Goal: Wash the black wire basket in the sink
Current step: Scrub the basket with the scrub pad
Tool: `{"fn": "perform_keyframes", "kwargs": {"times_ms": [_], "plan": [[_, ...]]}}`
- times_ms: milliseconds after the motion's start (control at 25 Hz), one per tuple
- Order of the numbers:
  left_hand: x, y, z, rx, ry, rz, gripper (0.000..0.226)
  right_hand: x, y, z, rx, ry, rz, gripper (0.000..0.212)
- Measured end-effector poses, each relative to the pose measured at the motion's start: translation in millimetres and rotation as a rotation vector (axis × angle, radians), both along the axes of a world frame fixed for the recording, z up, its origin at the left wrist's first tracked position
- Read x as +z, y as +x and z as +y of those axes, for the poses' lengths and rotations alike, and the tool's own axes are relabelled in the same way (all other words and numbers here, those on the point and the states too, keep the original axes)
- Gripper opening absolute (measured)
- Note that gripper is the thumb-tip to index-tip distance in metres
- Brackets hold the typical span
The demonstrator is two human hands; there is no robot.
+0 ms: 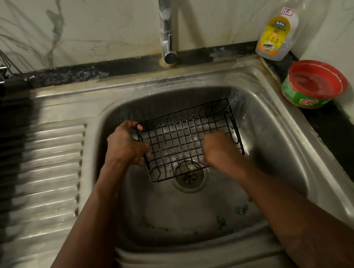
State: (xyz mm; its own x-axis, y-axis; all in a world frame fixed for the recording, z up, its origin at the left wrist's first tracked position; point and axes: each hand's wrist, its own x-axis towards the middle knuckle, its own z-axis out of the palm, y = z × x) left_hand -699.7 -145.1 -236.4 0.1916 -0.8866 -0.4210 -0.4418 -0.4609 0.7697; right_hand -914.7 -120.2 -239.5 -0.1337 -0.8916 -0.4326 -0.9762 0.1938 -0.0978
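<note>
Two hands work the black wire basket [178, 138] in the sink [272, 140]: left hand [126, 145] grips its rim; right hand [219, 148], blurred, perhaps scrubs, grasp unclear. Rinsing next needs the tap [166, 23] opened.

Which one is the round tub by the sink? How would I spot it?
Find the steel sink, then look at the black counter along its right edge. The tub sits there, nearer than the tall clear bottle with the yellow label: low, round, red inside, green outside.

Left hand [126, 145] grips the basket [178, 138] rim; right hand [220, 148] curled, blurred.
</note>
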Motion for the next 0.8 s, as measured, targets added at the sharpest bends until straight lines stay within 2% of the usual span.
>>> {"fn": "perform_keyframes", "kwargs": {"times_ms": [120, 240, 400, 520, 640, 680, 800], "plan": [[-1, -1, -1, 0.001, 0.004, 0.001, 0.048, 5, -19, -2, 0.026, -0.046, 0.197, 0.023], [-1, 1, -2, -0.005, 0.0, 0.002, 0.046, -2, 11, 6, 0.138, 0.006, 0.114, 0.019], [-2, -2, -3, -0.011, 0.039, -0.023, 0.05, -15, 68, 8, 0.146, 0.11, -0.285, 0.018], [-5, -2, -4, -0.03, 0.037, -0.056, 0.049, -22, 77, 0, 0.108, 0.203, -0.56, 0.011], [-6, -4, -4, -0.065, 0.077, -0.081, 0.05, -27, 62, -6, -0.22, 0.21, -0.951, 0.012], [-7, -5, -3, -0.097, 0.093, -0.104, 0.051, -28, 60, -8, -0.29, 0.167, -1.015, 0.013], [-8, -9, -5, -0.12, 0.146, -0.107, 0.053, -36, 68, -15, -0.347, 0.024, -0.996, 0.008]]}}
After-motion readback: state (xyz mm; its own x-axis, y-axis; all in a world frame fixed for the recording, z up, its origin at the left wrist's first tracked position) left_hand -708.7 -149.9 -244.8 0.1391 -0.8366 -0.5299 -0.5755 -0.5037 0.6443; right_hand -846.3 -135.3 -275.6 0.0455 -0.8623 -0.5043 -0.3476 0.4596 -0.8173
